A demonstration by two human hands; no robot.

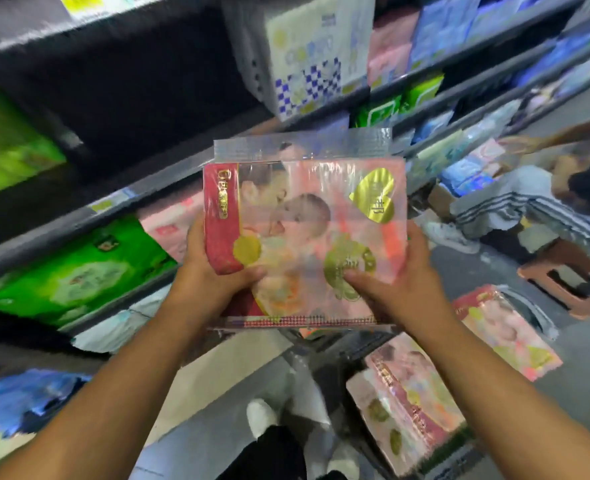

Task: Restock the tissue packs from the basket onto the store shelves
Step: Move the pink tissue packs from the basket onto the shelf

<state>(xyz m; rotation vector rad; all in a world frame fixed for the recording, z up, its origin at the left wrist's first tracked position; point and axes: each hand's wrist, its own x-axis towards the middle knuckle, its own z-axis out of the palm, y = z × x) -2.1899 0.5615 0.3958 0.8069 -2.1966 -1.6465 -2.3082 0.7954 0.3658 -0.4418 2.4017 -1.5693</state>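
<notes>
I hold a pink and red tissue pack [307, 230] with gold emblems up in front of the shelves. My left hand [214, 271] grips its lower left corner, thumb on the front. My right hand [400, 282] grips the lower right edge, thumb on the gold emblem. More pink tissue packs [407, 407] lie low at the right, in what seems to be the dark basket [335, 344]. Another such pack [504, 330] lies beyond them. The grey shelves [155, 188] run from lower left to upper right.
Green packs [75, 271] and pink packs [172, 220] fill the shelf by my left hand. A dark gap [130, 95] shows on the shelf above. A person [535, 199] crouches at the right near a brown stool [570, 275]. My shoe [262, 417] is on the floor below.
</notes>
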